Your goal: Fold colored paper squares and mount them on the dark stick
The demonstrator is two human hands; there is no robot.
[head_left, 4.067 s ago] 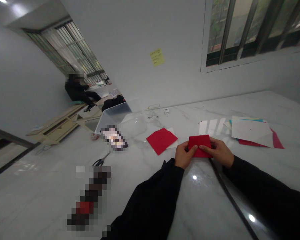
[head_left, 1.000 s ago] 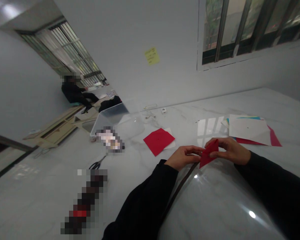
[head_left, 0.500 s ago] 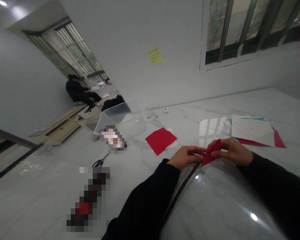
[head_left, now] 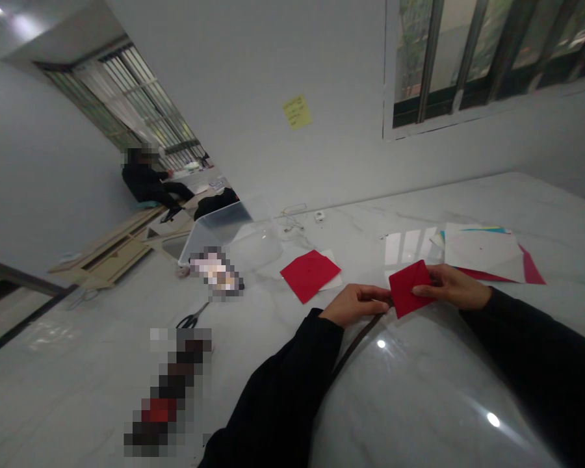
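A red paper (head_left: pixel 405 292), folded into a small square with a diagonal flap, is held up above the table. My right hand (head_left: pixel 455 286) pinches its right side, thumb in front and fingers partly behind. At the left edge is my left hand (head_left: pixel 358 302), its fingers and thumb drawn together on the paper's border; the fingertips are partly hidden. A dark brown strip (head_left: pixel 358 341) runs from under this hand toward the lower left. Left of my hands, a second red paper (head_left: pixel 309 276) with folded corners lies over a white sheet (head_left: pixel 335 279).
Coloured and white sheets (head_left: pixel 482 253) are stacked at right. Black-handled scissors (head_left: pixel 189 320) lie left, near blurred items. A clear plastic box (head_left: pixel 214 227), a cable (head_left: pixel 292 227) and a white plug (head_left: pixel 320 216) are by the wall. Another person (head_left: pixel 146 182) sits far left.
The red paper has turned from a narrow, tilted shape to a flat square facing me. My left fingers have drawn back to its left edge, while the right hand keeps its hold.
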